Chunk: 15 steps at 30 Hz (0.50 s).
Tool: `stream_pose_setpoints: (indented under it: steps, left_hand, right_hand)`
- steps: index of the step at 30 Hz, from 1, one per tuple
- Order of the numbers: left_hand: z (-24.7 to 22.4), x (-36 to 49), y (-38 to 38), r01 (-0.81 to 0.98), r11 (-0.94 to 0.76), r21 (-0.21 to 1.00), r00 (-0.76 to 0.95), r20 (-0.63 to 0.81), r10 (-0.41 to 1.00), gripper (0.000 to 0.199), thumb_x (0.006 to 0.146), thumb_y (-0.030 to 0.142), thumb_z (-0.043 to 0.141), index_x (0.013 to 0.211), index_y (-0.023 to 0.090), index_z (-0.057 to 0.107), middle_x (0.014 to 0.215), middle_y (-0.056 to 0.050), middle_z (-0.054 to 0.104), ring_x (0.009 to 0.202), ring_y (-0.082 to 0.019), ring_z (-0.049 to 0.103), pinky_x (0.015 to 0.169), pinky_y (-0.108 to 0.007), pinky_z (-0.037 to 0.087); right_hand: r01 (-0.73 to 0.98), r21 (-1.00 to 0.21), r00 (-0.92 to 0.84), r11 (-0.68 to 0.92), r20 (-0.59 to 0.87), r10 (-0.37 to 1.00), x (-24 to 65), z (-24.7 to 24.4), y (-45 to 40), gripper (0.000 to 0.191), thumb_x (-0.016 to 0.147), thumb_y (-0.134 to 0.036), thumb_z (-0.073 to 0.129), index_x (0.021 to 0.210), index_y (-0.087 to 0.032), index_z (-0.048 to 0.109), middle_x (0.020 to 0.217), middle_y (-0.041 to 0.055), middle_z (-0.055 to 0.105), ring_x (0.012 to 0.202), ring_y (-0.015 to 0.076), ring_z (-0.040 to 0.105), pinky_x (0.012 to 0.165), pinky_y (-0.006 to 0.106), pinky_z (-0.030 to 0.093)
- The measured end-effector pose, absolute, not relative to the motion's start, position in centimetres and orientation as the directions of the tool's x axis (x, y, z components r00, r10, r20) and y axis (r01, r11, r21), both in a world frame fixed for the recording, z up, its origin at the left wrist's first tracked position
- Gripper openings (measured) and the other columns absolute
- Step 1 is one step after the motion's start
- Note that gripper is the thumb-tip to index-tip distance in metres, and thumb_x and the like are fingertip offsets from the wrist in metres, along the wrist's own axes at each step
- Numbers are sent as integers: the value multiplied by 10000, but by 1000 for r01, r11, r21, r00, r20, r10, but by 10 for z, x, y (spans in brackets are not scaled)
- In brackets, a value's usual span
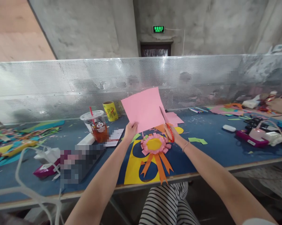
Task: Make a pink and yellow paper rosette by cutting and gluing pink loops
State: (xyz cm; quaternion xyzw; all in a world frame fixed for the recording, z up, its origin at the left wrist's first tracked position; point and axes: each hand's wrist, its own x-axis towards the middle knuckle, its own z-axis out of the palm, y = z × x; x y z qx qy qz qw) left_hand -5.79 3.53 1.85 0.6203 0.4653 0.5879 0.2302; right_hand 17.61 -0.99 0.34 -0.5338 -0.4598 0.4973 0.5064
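My left hand (131, 132) pinches the lower left edge of a pink sheet of paper (144, 107), held up above the table. In my right hand (174, 133) is a pair of scissors with red handles (171, 137); the dark blades point up and lie at the sheet's right edge. Whether they cut into the paper I cannot tell. Below the sheet lies a paper rosette (154, 144) with a pink ruffled rim, a yellow centre and orange ribbon tails. It rests partly on a yellow sheet (131, 170) with round holes cut out.
A lidded drink cup (98, 128) with a red straw and a yellow roll (110, 111) stand left. Purple power strips (252, 139) with cables lie on both sides. Paper scraps (46, 128) are piled far left. Another person's hand (278, 106) is at far right. A perforated metal divider (89, 84) runs behind.
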Motion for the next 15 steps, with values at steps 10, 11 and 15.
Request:
stream_pose_setpoints:
  steps: [10,11,15]
  left_hand:
    - [16,-60,37,342,-447,826,-68,496,865,382,713,429,523,900,110,618,921,-71,662,859,-203,580,747,-296,444]
    - [15,-60,37,345,-451,823,-57,498,865,379,711,431,523,887,109,621,907,-71,663,850,-206,580,742,-300,445]
    - [15,-58,38,362,-469,806,-29,512,858,365,711,427,522,868,116,629,899,-63,663,851,-209,582,741,-298,445]
  right_hand:
    - [-115,-993,-17,7,9,1000,182,-6,2,378,715,-550,535,624,-198,430,350,-87,381,255,51,353,268,166,304]
    - [-114,-993,-16,13,15,1000,183,-7,3,380,709,-554,538,626,-198,437,350,-86,386,254,52,353,265,168,300]
    - [-118,-993,-10,18,19,1000,184,-7,3,387,735,-548,509,608,-187,447,392,-60,458,262,62,387,265,183,322]
